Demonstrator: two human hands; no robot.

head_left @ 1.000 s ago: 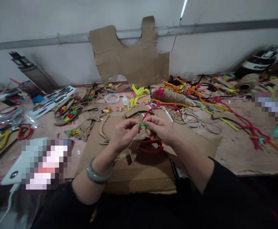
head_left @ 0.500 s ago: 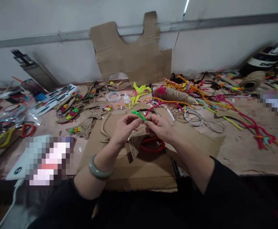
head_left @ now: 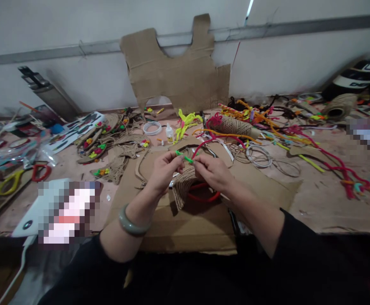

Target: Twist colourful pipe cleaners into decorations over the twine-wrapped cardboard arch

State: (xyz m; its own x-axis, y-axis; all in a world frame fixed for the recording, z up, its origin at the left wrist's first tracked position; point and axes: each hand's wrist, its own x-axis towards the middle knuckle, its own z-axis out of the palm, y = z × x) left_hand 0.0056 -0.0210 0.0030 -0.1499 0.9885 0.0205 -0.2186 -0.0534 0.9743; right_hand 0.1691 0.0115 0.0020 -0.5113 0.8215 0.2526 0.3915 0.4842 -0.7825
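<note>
Both hands meet over the middle of the cardboard sheet, and the one thing that has changed between them is the green pipe cleaner: a second ago it was a short stub half hidden under the right fingers and trailing down toward the red ring, half a second ago it had been lifted and stood out as a bright tuft above the knuckles, and now it lies nearly level — a short, kinked length stretched from one pinch to the other. The left hand, with a grey-green bangle on its wrist, has a narrow grip on the left end with thumb and forefinger; the right hand pinches the other end just as tightly. Judging by that, the strand is being twisted or pulled taut rather than set down, and the work sits clear of the table, held above the jute-wrapped piece and the ring, which have not moved. A red pipe cleaner arcs away behind the right fingers — whether it is joined to the green one I cannot tell. Around them lie a glue bottle, a jute spool and yellow-handled scissors.
</note>
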